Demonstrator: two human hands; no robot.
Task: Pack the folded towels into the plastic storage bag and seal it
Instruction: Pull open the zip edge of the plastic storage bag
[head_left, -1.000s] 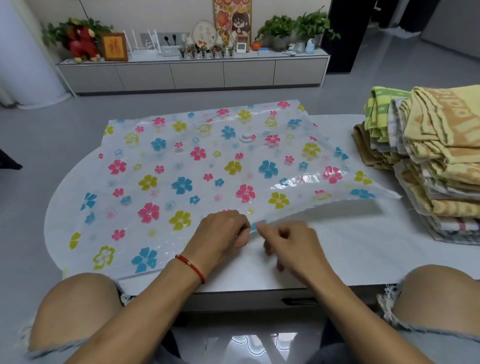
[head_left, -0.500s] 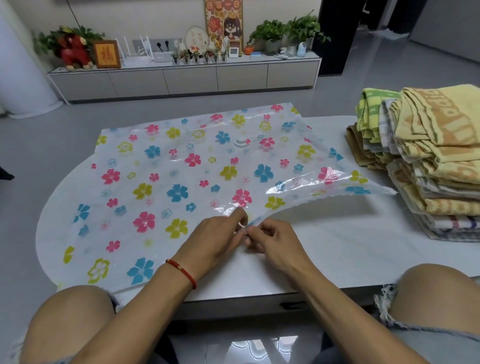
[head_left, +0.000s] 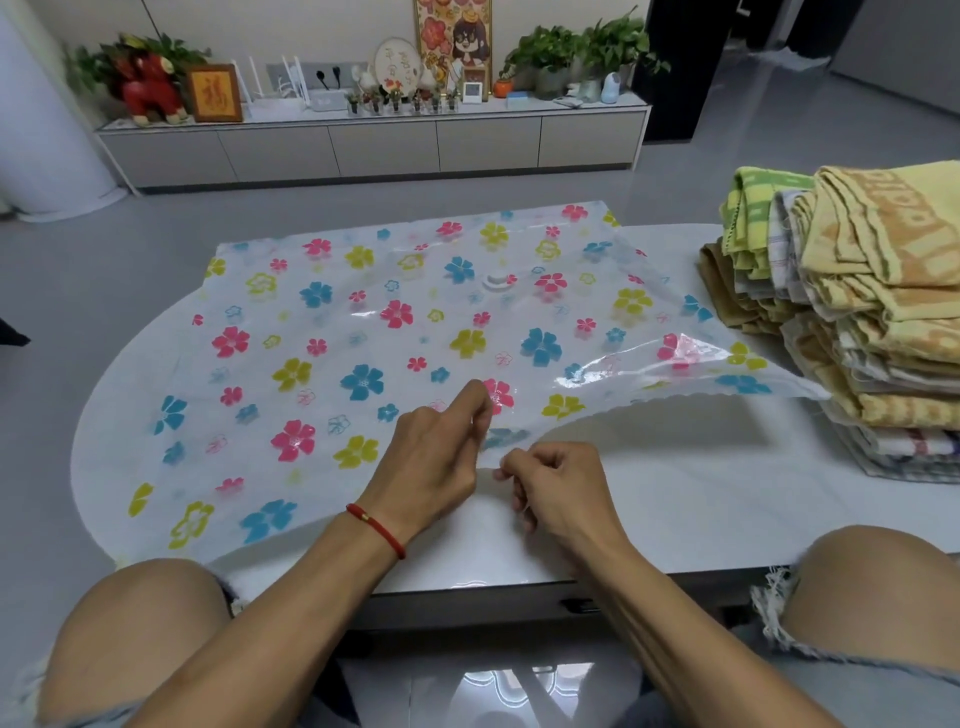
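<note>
- While I stood there watching, the plastic storage bag (head_left: 363, 332) lay flat across the white table (head_left: 701, 509), filling the middle and left of the frame, flower print up, its valve (head_left: 497, 280) near the far side.
- Both hands were at the bag's near edge, low centre of the frame. The left hand (head_left: 436, 467) pinched the top layer and held it a bit higher; the right hand (head_left: 556, 488) was curled on the lower layer just beside it. Looked like they were peeling the mouth apart, not sealing anything yet.
- The bag's right corner was lifted off the table, so the opening seemed to run along that near edge, left to right.
- The folded towels (head_left: 857, 322) sat in a tall stack at the right of the frame, well apart from both hands, none in the bag.
- My guess: the right hand was closer to the stack, so it'd do the fetching while the left kept the mouth open toward that side.
</note>
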